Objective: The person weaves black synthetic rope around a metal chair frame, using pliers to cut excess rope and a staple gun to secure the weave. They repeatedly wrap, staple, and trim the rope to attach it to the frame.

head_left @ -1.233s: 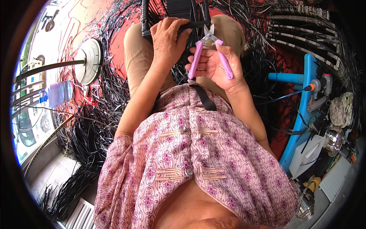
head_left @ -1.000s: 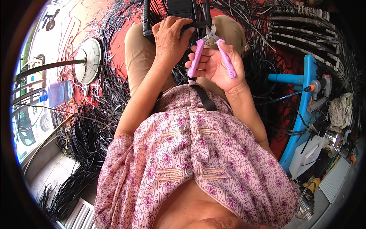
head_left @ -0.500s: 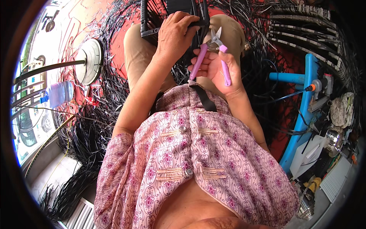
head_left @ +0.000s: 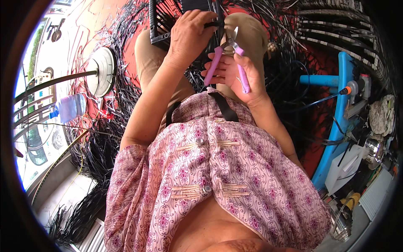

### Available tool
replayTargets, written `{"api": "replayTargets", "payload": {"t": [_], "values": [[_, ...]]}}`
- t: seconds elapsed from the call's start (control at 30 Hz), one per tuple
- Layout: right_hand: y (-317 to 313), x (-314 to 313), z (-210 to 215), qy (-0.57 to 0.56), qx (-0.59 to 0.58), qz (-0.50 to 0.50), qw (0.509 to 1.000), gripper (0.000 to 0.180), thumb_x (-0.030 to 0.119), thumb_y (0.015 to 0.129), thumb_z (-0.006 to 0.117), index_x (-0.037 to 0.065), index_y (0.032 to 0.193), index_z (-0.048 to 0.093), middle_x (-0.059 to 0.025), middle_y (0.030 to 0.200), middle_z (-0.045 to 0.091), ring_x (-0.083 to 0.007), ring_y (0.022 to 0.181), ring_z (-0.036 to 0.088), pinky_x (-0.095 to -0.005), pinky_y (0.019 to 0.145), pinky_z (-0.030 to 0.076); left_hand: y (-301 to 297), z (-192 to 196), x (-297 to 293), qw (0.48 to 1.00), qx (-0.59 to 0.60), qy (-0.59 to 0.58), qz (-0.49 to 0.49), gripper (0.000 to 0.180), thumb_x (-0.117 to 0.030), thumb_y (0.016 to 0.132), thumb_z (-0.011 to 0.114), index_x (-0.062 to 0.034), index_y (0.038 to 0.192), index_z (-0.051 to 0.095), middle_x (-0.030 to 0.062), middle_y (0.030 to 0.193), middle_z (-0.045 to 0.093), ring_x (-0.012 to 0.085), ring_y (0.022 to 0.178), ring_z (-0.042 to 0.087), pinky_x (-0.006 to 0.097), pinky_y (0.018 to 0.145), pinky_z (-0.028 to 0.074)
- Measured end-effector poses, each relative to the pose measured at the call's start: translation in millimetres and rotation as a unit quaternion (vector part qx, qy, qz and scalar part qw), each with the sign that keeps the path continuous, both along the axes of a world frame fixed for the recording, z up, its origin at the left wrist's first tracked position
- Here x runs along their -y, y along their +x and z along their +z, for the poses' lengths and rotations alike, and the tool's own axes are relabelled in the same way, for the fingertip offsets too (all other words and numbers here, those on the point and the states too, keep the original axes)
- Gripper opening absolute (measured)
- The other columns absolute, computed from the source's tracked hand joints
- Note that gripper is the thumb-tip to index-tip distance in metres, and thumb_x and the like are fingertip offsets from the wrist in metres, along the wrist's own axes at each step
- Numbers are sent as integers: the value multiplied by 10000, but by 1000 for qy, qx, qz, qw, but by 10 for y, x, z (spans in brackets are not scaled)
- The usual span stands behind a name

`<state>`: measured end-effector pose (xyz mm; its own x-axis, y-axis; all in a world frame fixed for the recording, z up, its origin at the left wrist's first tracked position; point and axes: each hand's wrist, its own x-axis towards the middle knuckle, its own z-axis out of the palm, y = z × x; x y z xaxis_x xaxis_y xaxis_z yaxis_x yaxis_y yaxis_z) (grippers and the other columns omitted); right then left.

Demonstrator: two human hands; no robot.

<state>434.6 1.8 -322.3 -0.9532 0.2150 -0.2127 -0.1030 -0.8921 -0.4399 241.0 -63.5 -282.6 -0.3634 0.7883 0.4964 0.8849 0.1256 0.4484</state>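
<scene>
A black frame with black strips woven across it [head_left: 153, 19] rests at my knees, at the top of the view. My left hand [head_left: 189, 40] is at its near right corner, fingers pinched on a black strip [head_left: 213, 24]. To the right of that hand, my right hand [head_left: 253, 82] is palm up and loosely holds pruning shears [head_left: 213, 66] with pink handles. The handles are spread and the blades point up toward the frame's corner, beside the strip. The far part of the frame is cut off by the view's edge.
Loose black strips [head_left: 121, 63] lie over the red floor around my legs. To the right are a blue stand [head_left: 338, 122], a heap of tools and metal pots, and stacked dark woven pieces [head_left: 336, 40]. At left stand a round pale base [head_left: 100, 71] and a water jug [head_left: 72, 106].
The shears and my right hand have shifted a little to the left. The frame and my left hand have also moved slightly left, the fingers still pinched at the corner.
</scene>
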Motion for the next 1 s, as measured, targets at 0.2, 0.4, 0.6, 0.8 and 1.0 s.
{"api": "replayTargets", "payload": {"t": [0.2, 0.4, 0.6, 0.8, 1.0], "values": [[-110, -75, 78, -78, -33, 48, 995, 795, 582, 967, 586, -113, 1346, 529, -278, 1235, 658, -455, 1149, 649, -574, 1010, 516, -84, -79, 31, 989, 149, -21, 3, 336, -210, 841, 787, -82, 1141, 706, 92, 1040, 742, 251, 999, 733, 361, 868, 567], [-85, -192, 28, -63, -30, 93, 993, 844, 610, 968, 564, -128, 1375, 514, -256, 1222, 669, -427, 1141, 663, -543, 1018, 509, -101, -44, 49, 981, 187, -38, 11, 356, -204, 847, 794, -67, 1162, 701, 91, 1042, 767, 234, 986, 752, 347, 867, 572], [-17, -217, 215, 158, 162, 69, 972, 701, 572, 934, 635, -42, 1272, 602, -191, 1096, 697, -302, 974, 729, -405, 873, 583, -116, -85, 69, 983, 182, -35, 13, 373, -208, 850, 802, -57, 1175, 699, 95, 1037, 767, 228, 968, 753, 336, 852, 574], [-85, -112, 179, 274, 222, 64, 934, 592, 547, 901, 700, 12, 1148, 644, -85, 935, 678, -177, 743, 662, -291, 699, 540, -130, -72, 88, 974, 224, -23, 8, 383, -167, 843, 816, -43, 1186, 698, 93, 1035, 770, 195, 963, 748, 321, 845, 573], [-168, 123, 408, 466, 263, 6, 845, 546, 530, 898, 682, -7, 892, 589, -95, 661, 610, -216, 509, 629, -368, 547, 542, -235, -110, 186, 963, 270, -9, 9, 395, -117, 824, 831, -39, 1191, 706, 87, 1016, 771, 160, 948, 727, 300, 849, 564]]}}
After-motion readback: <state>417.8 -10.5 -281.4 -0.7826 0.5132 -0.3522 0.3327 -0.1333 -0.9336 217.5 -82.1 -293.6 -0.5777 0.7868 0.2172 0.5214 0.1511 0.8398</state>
